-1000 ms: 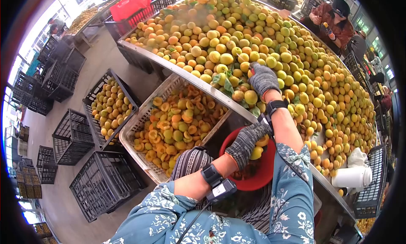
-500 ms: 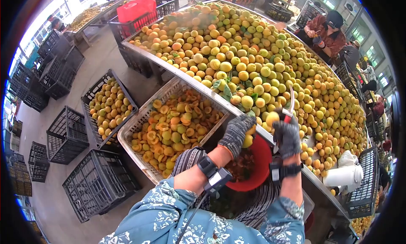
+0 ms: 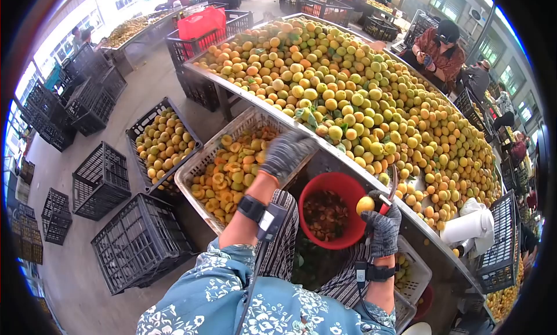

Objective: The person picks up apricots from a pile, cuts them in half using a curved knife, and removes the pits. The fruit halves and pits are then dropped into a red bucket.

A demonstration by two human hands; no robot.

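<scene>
Your right hand, gloved in grey knit, is clamped on two things: a fruit at the fingertips and the red handle of a curved knife, blade pointing up past the table edge. That hand is just right of the red bucket, which holds brown bits. Your left hand is blurred, over the near right part of the white crate; you cannot tell whether its grip is together or apart, or whether it touches the rim. Halved fruit fills much of that crate. Ahead, the table carries a broad heap of whole fruit. Across it sits a person in a brown top.
</scene>
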